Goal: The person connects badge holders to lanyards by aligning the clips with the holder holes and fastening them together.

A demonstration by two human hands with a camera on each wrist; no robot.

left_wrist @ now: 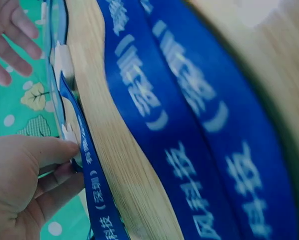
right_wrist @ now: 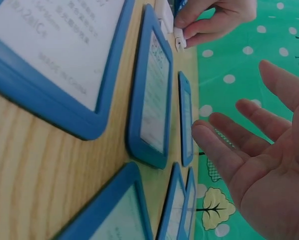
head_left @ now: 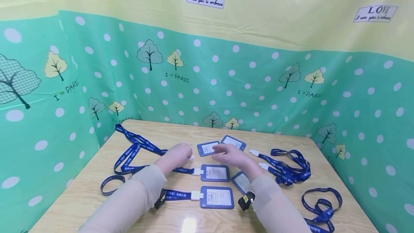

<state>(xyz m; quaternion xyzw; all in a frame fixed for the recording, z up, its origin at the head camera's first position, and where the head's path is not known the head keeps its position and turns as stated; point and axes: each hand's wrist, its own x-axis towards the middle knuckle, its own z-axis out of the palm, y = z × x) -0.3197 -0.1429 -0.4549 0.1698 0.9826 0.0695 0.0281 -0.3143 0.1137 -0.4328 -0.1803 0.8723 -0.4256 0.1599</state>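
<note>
My left hand [head_left: 177, 155] pinches the white clip [left_wrist: 69, 134] of a blue lanyard [left_wrist: 97, 200] between thumb and fingers, above the left-centre of the table. Just right of that clip lies a blue-framed card holder [head_left: 204, 149], its slotted end towards the clip. My right hand [head_left: 233, 156] hovers beside this holder with fingers spread and relaxed, holding nothing; the right wrist view shows its bare palm [right_wrist: 269, 175]. Nearer me, two card holders [head_left: 216, 177] [head_left: 226, 197] lie joined to white clips [head_left: 196, 172] on blue lanyards.
Another card holder [head_left: 233, 141] lies at the back, and one more [head_left: 239, 181] is partly hidden under my right forearm. Bundled lanyards [head_left: 292, 168] with white clips [head_left: 253, 152] lie to the right, a loose coil [head_left: 323, 208] at front right. A patterned curtain [head_left: 258, 82] surrounds the wooden table [head_left: 174, 128].
</note>
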